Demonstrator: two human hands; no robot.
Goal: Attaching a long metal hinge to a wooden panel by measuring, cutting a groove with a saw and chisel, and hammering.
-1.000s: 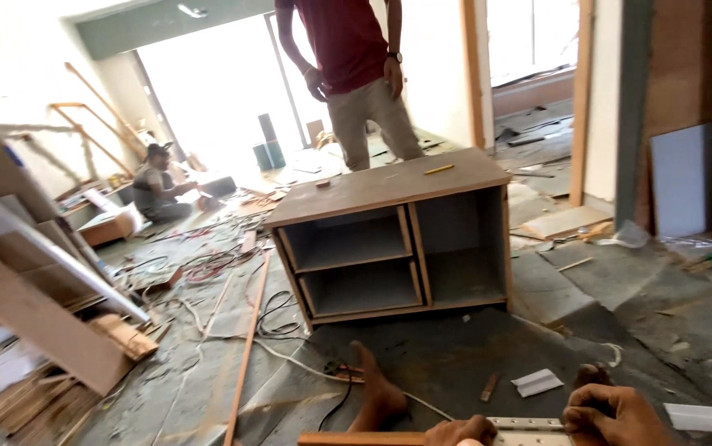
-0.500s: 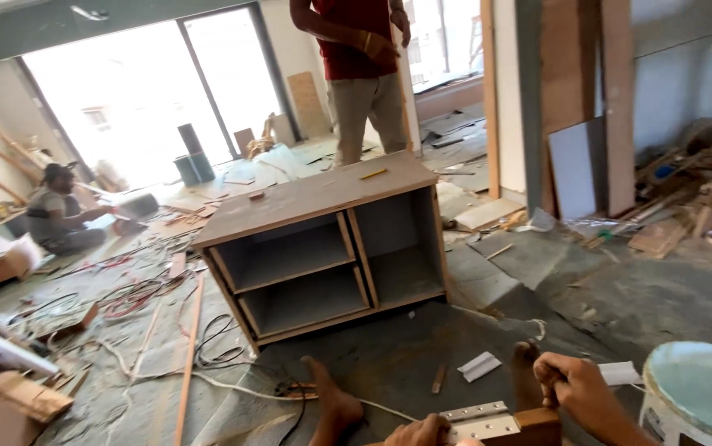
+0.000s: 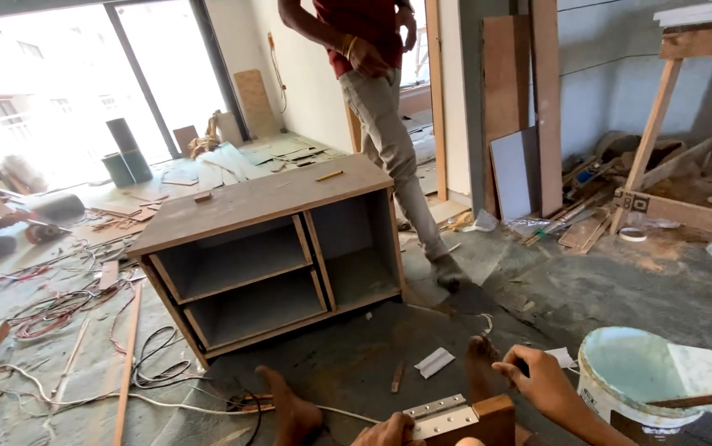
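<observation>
Both hands as before: left hand (image 3: 389,429) on hinge (image 3: 437,417), right hand (image 3: 538,380) curled, grip unclear; cabinet (image 3: 273,248) nearer.

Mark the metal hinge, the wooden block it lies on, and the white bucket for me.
Metal hinge (image 3: 434,415), head view, on the middle of its flat leaf.
Wooden block (image 3: 495,419), head view, on its front face right of the hinge.
White bucket (image 3: 620,402), head view, on its outer wall under the rim.

left hand (image 3: 386,431) bare | right hand (image 3: 538,381) bare, apparently sleeveless | feet (image 3: 290,405) unshod
</observation>
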